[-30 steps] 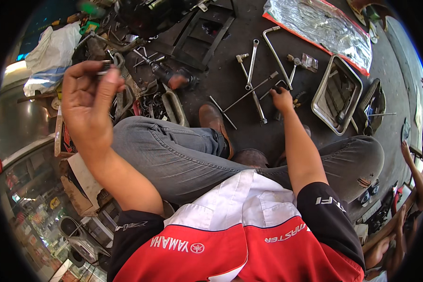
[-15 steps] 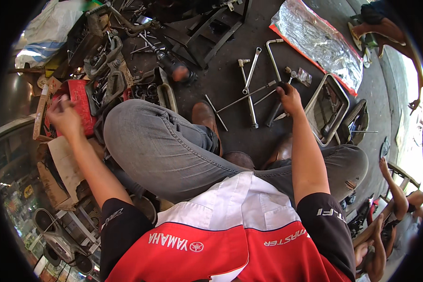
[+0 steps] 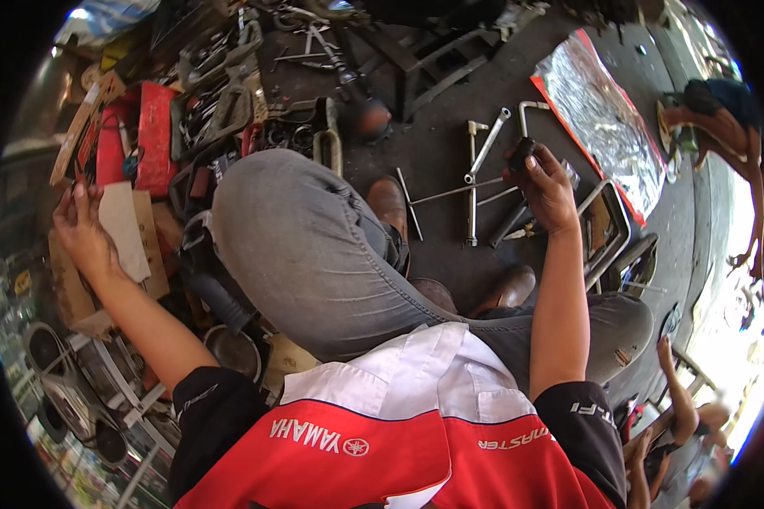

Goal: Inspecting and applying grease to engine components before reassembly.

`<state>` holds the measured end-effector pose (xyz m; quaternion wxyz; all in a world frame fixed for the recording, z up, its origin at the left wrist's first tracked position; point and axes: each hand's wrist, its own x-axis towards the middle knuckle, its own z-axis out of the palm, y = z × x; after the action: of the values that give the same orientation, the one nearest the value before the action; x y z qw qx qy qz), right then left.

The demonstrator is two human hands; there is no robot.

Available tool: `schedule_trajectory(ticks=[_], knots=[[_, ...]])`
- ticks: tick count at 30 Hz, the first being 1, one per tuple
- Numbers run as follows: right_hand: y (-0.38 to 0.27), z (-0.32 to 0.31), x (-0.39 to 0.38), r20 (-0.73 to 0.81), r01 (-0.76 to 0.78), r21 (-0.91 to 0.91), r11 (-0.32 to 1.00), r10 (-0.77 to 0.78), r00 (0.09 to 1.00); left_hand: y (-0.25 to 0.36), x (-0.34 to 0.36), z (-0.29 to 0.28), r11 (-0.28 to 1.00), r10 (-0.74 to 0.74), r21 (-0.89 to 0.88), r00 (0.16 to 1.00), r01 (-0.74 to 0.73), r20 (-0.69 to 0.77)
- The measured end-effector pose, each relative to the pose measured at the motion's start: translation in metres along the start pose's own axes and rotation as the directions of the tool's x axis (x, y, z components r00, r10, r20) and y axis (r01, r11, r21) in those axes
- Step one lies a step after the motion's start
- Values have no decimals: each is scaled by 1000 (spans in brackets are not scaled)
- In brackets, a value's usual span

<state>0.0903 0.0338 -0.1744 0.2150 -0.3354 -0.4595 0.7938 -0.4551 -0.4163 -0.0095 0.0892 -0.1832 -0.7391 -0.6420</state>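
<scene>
My left hand (image 3: pixel 85 233) is at the far left, over a cardboard piece (image 3: pixel 144 250), fingers loosely bent and apart, near a red tray (image 3: pixel 153 144) and a narrow cardboard box (image 3: pixel 93 110). My right hand (image 3: pixel 545 191) is shut on a small black object (image 3: pixel 522 153), partly hidden by its fingers. It is above several tools on the dark floor: a T-handle bar (image 3: pixel 409 204), a wrench (image 3: pixel 488 144), an extension bar (image 3: pixel 472 208) and a bent socket wrench (image 3: pixel 533 105). A metal tray (image 3: pixel 592 271) is beside them.
Plastic tool cases (image 3: pixel 323 153), a power tool (image 3: pixel 369 119) and a black metal stand (image 3: pixel 441 81) are beyond my bent leg. A red-edged foil sheet (image 3: pixel 598 119) lies upper right. A glass case (image 3: pixel 21 280) borders the left. Other people (image 3: pixel 730 119) are at the right edge.
My left hand has lowered toward the cardboard at left; the small item it held earlier is not visible. My right hand has risen from the tools with the black object. My view has shifted.
</scene>
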Motion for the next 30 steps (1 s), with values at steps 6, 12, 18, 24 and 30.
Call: schedule_trajectory(ticks=[6,12,18,24,30], knots=[[-10,81,25,58,-109,-68,992,113,992,18,-35,-4,998,11,64,997,-7,-74],[-47,199,81,356,108,-573,812,128,925,28,-59,-32,988,102,-100,989,-114,-109],[-48,333,129,536,372,-823,430,367,761,24,-88,-48,991,48,-114,988,-65,-149],[-30,442,131,760,506,-628,591,326,563,26,-110,-62,999,-44,-32,984,39,-171],[-55,407,111,713,545,-673,500,242,658,32,-115,-54,985,-126,-127,990,117,-65]])
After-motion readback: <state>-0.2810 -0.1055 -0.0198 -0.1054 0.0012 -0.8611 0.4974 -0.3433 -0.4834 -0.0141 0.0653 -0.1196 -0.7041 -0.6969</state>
